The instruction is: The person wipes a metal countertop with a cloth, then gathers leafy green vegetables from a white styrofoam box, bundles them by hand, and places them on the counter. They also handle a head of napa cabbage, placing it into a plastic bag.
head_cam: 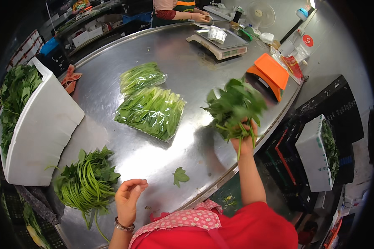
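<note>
My right hand (244, 138) grips a bunch of leafy greens (233, 107) by its stems, raised over the right part of the steel table (96, 77); the leaves are blurred. Nothing is in my left hand (128, 199), whose fingers are slightly bent with the thumb apart. Just left of that hand lies a heap of long-stemmed greens (87, 183). A single loose leaf (180, 176) rests on the steel between my hands. Farther back are two clear bags of greens, a larger bag (152, 113) in front and a smaller bag (141, 77) touching it behind.
A white foam box (46, 124) of leafy greens leans in at the left. An orange scale (269, 76) and a flat weighing scale (219, 43) bearing a label roll (217, 35) stand toward the back right. Behind the table is another person (182, 14). Black crates (333, 105) are at right.
</note>
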Demonstrator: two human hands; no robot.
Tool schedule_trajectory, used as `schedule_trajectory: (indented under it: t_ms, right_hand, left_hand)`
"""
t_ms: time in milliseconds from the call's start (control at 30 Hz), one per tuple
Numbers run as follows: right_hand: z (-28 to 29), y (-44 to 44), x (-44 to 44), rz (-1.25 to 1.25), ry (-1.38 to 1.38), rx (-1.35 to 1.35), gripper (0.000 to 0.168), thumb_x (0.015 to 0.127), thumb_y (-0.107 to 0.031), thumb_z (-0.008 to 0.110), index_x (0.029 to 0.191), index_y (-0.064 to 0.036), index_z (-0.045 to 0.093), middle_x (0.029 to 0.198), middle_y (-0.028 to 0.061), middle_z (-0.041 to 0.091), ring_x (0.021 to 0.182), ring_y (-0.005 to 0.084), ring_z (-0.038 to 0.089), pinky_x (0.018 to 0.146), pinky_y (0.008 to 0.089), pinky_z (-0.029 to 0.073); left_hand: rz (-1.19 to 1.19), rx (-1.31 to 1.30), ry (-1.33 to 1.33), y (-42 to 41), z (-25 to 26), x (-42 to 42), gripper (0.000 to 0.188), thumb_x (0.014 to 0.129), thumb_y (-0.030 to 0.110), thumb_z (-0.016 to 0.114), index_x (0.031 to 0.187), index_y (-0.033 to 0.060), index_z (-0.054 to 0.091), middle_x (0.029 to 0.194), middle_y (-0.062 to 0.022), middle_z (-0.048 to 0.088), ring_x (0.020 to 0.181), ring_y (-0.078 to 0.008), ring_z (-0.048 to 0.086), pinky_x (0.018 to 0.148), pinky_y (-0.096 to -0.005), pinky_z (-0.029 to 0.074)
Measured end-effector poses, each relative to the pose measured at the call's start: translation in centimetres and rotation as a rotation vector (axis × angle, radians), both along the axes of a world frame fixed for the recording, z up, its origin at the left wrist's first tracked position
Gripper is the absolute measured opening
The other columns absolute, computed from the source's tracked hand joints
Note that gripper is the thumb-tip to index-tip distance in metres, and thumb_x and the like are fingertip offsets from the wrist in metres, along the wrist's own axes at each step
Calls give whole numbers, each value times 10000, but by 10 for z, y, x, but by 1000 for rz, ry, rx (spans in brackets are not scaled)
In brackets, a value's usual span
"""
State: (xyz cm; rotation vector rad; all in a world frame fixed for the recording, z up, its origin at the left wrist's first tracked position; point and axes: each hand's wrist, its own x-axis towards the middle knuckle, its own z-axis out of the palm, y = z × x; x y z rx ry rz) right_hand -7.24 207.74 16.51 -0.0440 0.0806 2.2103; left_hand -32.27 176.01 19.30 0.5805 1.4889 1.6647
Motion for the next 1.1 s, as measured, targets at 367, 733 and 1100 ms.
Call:
schedule_trajectory:
  t_ms: [367, 733, 1100]
  right_hand:
    - [-14, -79, -72, 227, -253, 169, 328, 907, -275, 458, 1146, -64, 533, 1079, 95, 601, 969, 240, 589, 896, 393, 471]
    - [-4, -105, -65, 350, -379, 209, 397, 826, -233, 515, 1130, 22, 543, 1029, 142, 624, 920, 253, 621, 869, 393, 500]
    - [19, -100, -57, 248, -747, 674, 376, 746, -63, 633, 1090, 17, 506, 829, 107, 586, 666, 167, 559, 584, 303, 475]
  left_hand:
    - [-3, 124, 329, 65, 61, -22, 175, 865, 54, 606, 1024, -17, 582, 959, -102, 654, 914, -150, 607, 832, -273, 456]
    - [-153, 88, 317, 107, 59, -6, 251, 779, 128, 715, 965, 16, 589, 926, -37, 623, 805, -74, 524, 722, -229, 439]
    - [-210, 286, -247, 81, 55, -12, 115, 892, 52, 573, 959, 76, 482, 938, -90, 653, 661, -103, 578, 605, -223, 466]
